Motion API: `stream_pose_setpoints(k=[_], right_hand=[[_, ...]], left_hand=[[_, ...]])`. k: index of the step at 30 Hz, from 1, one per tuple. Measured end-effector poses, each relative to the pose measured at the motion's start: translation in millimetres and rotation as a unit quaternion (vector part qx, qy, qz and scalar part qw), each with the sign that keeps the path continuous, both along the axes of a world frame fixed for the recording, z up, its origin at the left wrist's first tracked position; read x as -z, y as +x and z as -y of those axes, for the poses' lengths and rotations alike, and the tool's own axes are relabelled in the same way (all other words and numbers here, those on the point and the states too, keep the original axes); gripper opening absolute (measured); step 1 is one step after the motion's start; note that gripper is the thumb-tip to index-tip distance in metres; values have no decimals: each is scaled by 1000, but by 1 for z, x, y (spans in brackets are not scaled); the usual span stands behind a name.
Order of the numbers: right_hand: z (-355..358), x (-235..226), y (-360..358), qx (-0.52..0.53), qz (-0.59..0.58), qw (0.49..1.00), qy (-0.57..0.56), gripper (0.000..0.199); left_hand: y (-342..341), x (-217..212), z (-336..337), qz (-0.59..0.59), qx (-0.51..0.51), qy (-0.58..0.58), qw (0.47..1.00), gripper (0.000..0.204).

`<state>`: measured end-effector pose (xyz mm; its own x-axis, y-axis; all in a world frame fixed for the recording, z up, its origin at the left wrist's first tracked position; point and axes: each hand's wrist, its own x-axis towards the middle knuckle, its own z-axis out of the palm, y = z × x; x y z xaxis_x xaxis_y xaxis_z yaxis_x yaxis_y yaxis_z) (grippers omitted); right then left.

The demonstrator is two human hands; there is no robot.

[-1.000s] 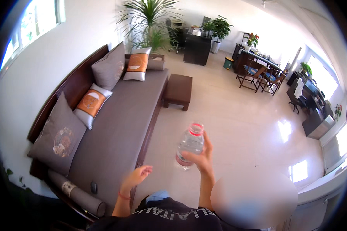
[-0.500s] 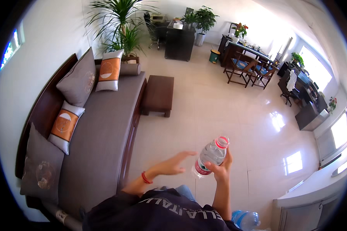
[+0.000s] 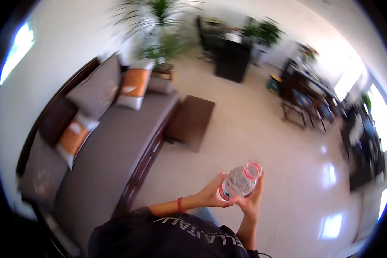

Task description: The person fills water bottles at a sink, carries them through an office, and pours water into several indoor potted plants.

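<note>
A clear plastic bottle [image 3: 241, 181] with a red-and-white label and a red ring at its uncapped neck tilts in front of me, its mouth pointing up and away. My right hand [image 3: 250, 202] grips it from the right side, thumb across the front. From the left, my left hand [image 3: 211, 194] is wrapped against the lower part of the bottle, near the label. A red cord bracelet [image 3: 180, 204] circles my left wrist. The bottle's base is largely hidden by my hands.
To the left stands a long wooden sofa [image 3: 112, 159] with grey cushions and orange-banded pillows. A low brown wooden table [image 3: 192, 120] sits beside it. Farther off are a black desk [image 3: 232, 58], tall plants, a green bin [image 3: 274, 82] and wooden chairs [image 3: 294, 112].
My left hand, free and apart from the bottle before, has come right and closed on it. The view has turned leftward, and the blue bottle on the floor is out of sight.
</note>
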<state>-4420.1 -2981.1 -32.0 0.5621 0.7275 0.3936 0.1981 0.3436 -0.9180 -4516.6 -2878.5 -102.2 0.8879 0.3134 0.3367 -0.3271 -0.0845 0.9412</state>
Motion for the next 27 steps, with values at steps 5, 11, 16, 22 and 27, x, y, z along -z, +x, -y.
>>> stream_pose_setpoints(k=[5,11,16,22,27], right_hand=[[-80,-14,11,-261,42,964,-27,110],[-193,-14,-106,-467,-31,883,44,102],[-205,-22,-290,-580,-67,810,55,83],[-195,-71,-509,-620,-7,780,85,76],[-203,-120,-677,-692,22,713,108,70]], left_hand=[[-23,-8,-41,17,-216,98,971,84],[-161,-65,-60,12,-415,200,887,75],[-370,-80,-7,-131,-552,276,776,61],[-592,-94,99,-274,-743,217,571,16],[-769,-143,135,-293,-807,316,404,21]])
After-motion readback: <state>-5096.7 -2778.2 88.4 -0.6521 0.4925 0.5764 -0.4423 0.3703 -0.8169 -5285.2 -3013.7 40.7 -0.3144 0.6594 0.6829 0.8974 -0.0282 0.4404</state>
